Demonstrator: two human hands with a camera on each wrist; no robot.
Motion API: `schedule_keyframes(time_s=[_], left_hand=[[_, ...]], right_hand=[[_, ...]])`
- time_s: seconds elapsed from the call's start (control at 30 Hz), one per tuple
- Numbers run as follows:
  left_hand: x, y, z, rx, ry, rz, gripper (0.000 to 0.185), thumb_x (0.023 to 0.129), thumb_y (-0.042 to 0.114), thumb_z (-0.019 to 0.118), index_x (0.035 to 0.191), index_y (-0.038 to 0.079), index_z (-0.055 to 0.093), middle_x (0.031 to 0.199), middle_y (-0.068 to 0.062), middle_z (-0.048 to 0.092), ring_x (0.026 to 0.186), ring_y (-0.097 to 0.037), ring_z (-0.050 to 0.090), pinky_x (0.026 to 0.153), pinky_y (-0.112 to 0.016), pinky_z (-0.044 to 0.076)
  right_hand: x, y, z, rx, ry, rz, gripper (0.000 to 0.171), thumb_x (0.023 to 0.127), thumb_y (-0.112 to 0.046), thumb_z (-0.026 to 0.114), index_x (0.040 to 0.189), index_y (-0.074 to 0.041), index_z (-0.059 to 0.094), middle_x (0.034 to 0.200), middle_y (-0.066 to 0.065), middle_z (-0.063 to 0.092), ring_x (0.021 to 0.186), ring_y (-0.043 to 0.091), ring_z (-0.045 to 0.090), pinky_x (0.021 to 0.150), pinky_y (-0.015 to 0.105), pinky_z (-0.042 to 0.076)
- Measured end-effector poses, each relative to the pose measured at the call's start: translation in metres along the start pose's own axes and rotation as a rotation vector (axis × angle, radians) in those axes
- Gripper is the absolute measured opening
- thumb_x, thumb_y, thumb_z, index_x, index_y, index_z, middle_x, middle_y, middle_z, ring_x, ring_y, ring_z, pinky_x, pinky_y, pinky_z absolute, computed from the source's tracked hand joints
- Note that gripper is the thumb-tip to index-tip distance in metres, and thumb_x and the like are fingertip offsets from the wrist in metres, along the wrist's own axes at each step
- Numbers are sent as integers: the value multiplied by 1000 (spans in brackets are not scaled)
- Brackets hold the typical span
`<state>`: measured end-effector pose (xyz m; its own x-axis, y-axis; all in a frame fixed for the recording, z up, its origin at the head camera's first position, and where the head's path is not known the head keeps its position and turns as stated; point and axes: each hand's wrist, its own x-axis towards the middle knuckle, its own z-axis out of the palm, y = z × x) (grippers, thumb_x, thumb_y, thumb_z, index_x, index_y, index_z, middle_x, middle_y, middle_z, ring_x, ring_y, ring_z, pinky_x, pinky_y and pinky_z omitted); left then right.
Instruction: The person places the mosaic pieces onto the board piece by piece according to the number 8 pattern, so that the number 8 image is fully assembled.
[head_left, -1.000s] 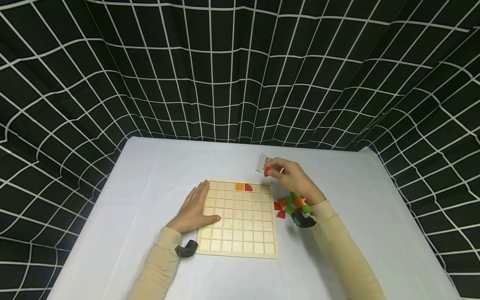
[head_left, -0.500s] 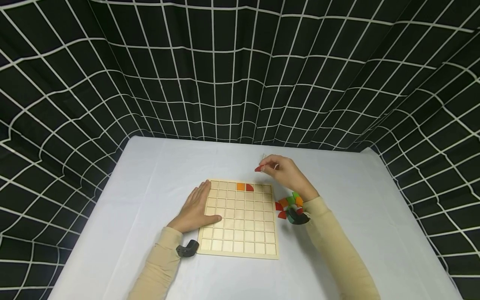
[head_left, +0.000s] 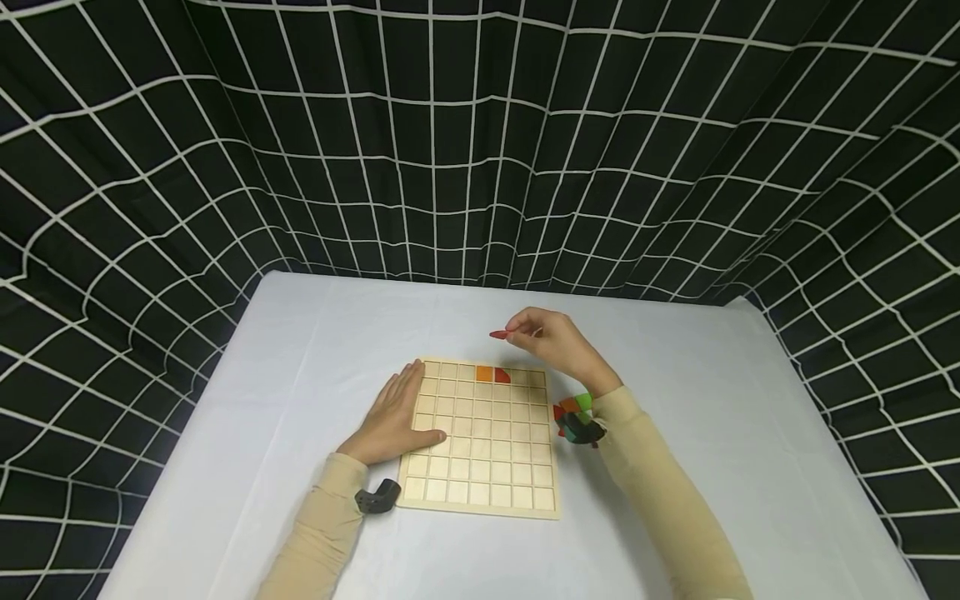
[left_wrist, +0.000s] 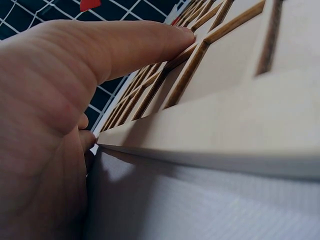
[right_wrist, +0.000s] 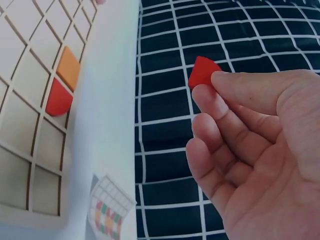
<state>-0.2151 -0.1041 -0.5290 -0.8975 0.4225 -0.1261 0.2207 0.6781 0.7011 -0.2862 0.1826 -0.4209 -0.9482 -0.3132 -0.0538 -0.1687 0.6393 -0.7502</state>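
Head view: right hand (head_left: 558, 343) pinches red piece (head_left: 498, 334).

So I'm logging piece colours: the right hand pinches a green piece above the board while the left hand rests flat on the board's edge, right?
Not green: the piece pinched by the right hand is red, as the right wrist view shows. The left hand does rest flat on the board.

Head view high, looking down; wrist views close; all share board (head_left: 480, 437).

Left hand (head_left: 392, 419) flat, fingers straight, thumb out to its side, right hand (head_left: 553, 342) raised, fingertips (right_wrist: 207, 95) pinched together, both forearms sleeved
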Motion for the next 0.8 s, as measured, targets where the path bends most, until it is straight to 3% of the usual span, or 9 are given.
schedule_keyframes(time_s=[0.47,0.67,0.8], left_hand=[[0,-1,-2,-16,-1,-9,122,83,43,79,163,3,-3,173,-13,-1,161,-28,-4,131,-48,-2],[-1,1,-2,-9,-1,-9,122,82,44,79,162,3,-3,173,-13,0,161,-28,-3,131,-48,-1],[-1,2,-2,-17,-5,-9,122,82,44,79,162,3,-3,173,-13,-1,161,-28,-4,132,-47,-2]], right_hand=[[24,6,30,-76,-58,-76,11,97,-21,69,98,-13,77,98,2,73,90,19,59,72,28,48],[30,10,43,-79,-97,-52,11,99,-22,67,96,-16,76,100,0,69,92,18,58,72,28,49],[33,13,51,-63,-140,-28,11,99,-22,66,97,-16,75,102,0,70,93,19,59,78,30,53]])
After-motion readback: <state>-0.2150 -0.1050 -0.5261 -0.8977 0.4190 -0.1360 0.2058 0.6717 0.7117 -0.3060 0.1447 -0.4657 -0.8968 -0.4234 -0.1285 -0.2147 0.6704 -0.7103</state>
